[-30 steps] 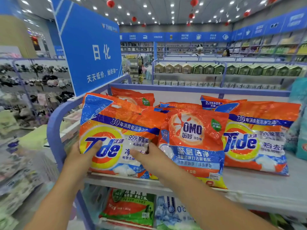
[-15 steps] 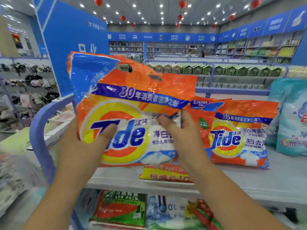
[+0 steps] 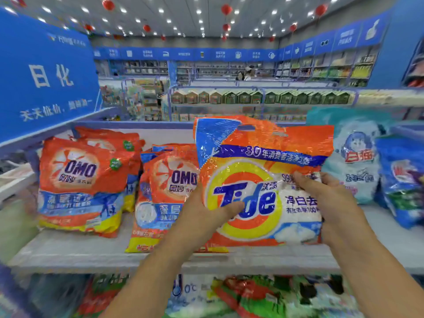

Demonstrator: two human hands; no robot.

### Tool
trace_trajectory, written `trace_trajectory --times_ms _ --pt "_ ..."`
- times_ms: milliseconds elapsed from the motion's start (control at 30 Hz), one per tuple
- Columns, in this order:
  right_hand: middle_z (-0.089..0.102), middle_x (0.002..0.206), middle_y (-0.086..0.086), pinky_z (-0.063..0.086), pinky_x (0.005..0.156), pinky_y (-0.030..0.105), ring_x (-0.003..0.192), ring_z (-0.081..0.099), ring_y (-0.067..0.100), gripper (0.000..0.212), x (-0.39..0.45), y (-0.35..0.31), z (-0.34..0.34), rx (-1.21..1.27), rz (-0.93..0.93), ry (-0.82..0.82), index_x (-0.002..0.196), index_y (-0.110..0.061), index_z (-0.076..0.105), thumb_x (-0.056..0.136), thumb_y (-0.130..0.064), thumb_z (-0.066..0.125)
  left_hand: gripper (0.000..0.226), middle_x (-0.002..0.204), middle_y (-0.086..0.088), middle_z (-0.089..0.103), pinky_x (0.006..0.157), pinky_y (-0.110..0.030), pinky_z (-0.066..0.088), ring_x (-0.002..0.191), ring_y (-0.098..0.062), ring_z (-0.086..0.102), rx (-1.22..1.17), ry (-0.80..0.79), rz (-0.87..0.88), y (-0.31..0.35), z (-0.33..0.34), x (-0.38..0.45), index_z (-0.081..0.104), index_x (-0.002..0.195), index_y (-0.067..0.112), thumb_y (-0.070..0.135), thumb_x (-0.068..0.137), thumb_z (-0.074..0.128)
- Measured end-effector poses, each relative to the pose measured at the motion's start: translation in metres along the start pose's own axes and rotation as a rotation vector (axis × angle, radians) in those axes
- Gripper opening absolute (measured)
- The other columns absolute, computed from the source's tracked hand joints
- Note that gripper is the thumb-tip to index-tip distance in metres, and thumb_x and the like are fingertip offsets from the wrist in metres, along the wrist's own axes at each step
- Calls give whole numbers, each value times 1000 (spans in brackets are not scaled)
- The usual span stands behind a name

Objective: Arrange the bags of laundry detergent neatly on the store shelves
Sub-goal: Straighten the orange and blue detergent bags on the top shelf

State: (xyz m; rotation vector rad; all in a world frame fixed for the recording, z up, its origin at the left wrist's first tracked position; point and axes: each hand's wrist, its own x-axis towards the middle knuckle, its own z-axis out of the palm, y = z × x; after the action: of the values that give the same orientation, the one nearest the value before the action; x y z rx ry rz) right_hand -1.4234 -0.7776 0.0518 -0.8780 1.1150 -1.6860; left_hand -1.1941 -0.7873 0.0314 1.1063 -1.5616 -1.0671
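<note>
An orange Tide detergent bag [image 3: 259, 180] stands upright at the middle right of the top shelf [image 3: 68, 251], held at both lower sides. My left hand [image 3: 206, 214] grips its left edge with the thumb across the logo. My right hand [image 3: 332, 203] grips its right edge. To the left lie two orange OMO bags: one at the far left [image 3: 82, 184], another [image 3: 165, 193] partly hidden behind my left hand and the Tide bag. More orange bags lean behind them.
A pale blue and white detergent bag [image 3: 358, 157] and a dark blue bag [image 3: 401, 182] stand on the right of the shelf. A big blue sign [image 3: 46, 74] rises at the left end. Green and red bags [image 3: 263, 294] fill the lower shelf. Two people stand far back.
Both hands lifted the Tide bag off the left of the shelf and carried it right. It now stands right of the OMO bags, over where another Tide bag lay.
</note>
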Motion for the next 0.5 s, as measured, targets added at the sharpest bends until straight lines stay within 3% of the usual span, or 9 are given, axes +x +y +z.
trace_trajectory --times_ms 67,167,233,367,433,500 --pt "76 84 13 60 61 48 60 73 25 9 12 -3 -25 -7 9 36 86 -19 70 82 -13 75 39 91 35 64 59 0 43 83 20 60 -35 61 -32 -3 28 11 55 97 48 34 76 84" --pt "77 81 9 62 62 48 66 75 26 5 33 -6 -56 11 22 84 91 -17 66 90 -17 71 52 107 28 67 68 -9 46 89 13 62 -51 77 -53 -9 65 27 56 116 48 45 73 85" --pt "76 85 9 61 70 53 76 74 29 4 48 -2 -73 24 0 90 92 -17 63 94 -17 68 60 112 24 69 73 -13 50 94 8 66 -28 79 -58 -16 81 38 57 123 44 48 71 85" --pt "66 86 8 55 81 54 83 63 23 18 69 23 -97 -180 -170 89 86 -25 57 96 -12 64 43 101 18 73 87 -30 52 95 -4 68 102 201 -89 -35 108 52 67 111 30 39 73 87" --pt "64 90 14 52 76 43 82 58 20 16 74 33 -100 -304 -214 66 89 -23 54 96 -12 63 40 97 15 73 85 -30 51 91 -3 67 162 281 -93 -41 115 50 68 108 25 39 75 85" --pt "62 94 15 45 69 33 81 56 20 11 79 41 -102 -354 -172 65 94 -14 53 96 -16 64 28 87 19 71 69 -21 49 77 6 64 266 335 -74 -40 117 46 67 100 28 45 80 79"
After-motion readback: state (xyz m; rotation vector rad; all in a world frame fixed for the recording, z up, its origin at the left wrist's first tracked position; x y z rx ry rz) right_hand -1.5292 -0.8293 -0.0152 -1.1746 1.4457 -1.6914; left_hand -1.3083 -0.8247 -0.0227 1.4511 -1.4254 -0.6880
